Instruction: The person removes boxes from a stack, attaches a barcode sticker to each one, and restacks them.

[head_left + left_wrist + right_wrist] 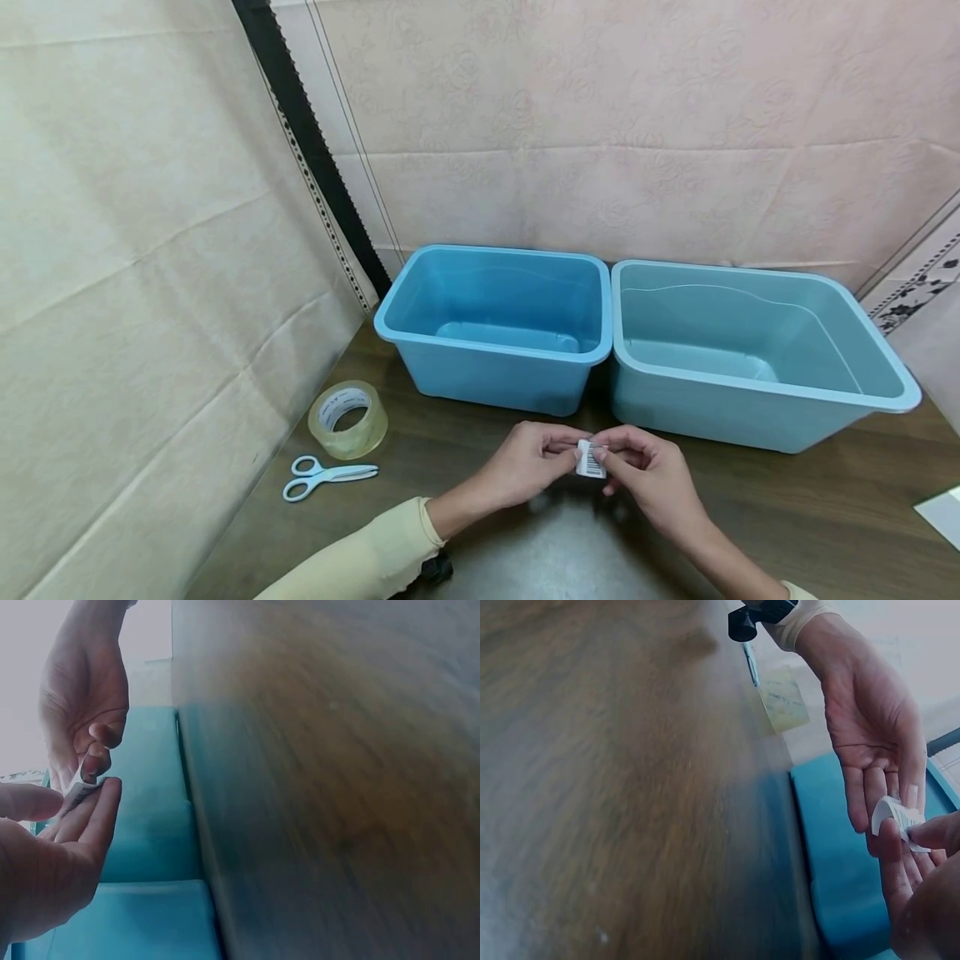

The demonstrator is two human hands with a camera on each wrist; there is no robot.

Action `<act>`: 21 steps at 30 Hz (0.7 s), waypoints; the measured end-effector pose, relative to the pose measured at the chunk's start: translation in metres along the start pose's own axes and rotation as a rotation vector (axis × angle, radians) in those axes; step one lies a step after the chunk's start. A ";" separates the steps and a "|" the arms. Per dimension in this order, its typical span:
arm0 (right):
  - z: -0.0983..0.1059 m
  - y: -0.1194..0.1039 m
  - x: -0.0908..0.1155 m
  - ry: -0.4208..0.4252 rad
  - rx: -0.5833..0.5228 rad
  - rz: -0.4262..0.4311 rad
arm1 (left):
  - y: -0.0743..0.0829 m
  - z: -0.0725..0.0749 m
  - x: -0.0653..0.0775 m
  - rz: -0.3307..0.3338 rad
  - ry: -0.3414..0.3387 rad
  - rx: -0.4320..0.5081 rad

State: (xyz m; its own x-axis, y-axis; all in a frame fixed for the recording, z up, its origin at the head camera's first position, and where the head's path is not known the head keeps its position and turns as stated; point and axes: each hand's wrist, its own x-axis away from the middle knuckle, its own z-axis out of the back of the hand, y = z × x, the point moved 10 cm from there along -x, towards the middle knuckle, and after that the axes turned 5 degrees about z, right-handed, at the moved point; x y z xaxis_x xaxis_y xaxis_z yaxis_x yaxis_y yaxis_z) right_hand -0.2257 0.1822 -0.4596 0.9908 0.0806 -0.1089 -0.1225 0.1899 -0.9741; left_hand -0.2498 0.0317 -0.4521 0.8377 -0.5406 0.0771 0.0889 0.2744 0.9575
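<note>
Between both hands is a small white barcode label (590,460), held in front of the two tubs. My left hand (525,465) pinches its left side between thumb and fingers. From the other side, my right hand (651,479) pinches it too, the thumb lying over the printed bars. The right wrist view shows the label (897,816) bent into a curve, its bars facing the right thumb. Seen from the left wrist, the label (78,793) is partly covered by fingers of both hands.
Behind the hands stand a blue tub (491,367) and, to its right, a paler blue-green tub (720,408). On the left of the wooden table (420,467) lie a roll of clear tape (363,437) and light blue scissors (322,477). A white sheet (943,515) reaches in at the right edge.
</note>
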 end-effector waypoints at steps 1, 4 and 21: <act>0.001 0.000 0.000 0.002 0.001 0.000 | 0.000 0.000 0.000 -0.002 -0.002 0.007; 0.002 0.000 0.001 0.006 -0.001 -0.012 | 0.000 0.004 0.000 0.000 0.008 0.025; 0.016 0.019 0.007 -0.011 0.030 -0.140 | 0.018 0.043 0.015 -0.146 0.291 -0.350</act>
State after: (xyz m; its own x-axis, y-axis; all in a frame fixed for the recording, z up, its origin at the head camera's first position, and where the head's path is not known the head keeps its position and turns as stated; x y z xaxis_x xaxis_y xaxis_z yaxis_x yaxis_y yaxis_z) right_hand -0.2224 0.2020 -0.4754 0.9976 0.0620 0.0304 0.0154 0.2290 -0.9733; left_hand -0.2589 -0.0051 -0.4221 0.9146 -0.3621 -0.1798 0.3511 0.4909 0.7973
